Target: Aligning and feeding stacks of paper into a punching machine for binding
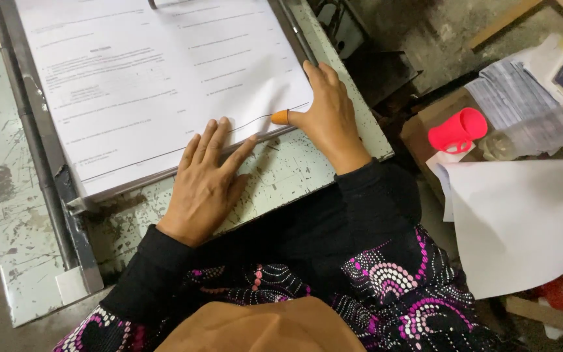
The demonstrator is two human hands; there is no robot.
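Left hand [206, 182] flat, fingers apart, on printed sheet stack [158, 85] on worn tabletop [281, 176]. Right hand [327, 111], rubber-tipped thumb [280, 117] lifting the corner. Likely to crease or slip if pressed unevenly.

pink plastic cup [457, 130]: on its side, well right of the fingers | clear plastic bottle [542, 133]: lying just right of the cup | loose white sheet [516, 221]: right of and below the fingers | stack of printed papers [509, 91]: far right, above the cup | brown cardboard box [425, 124]: beside the cup
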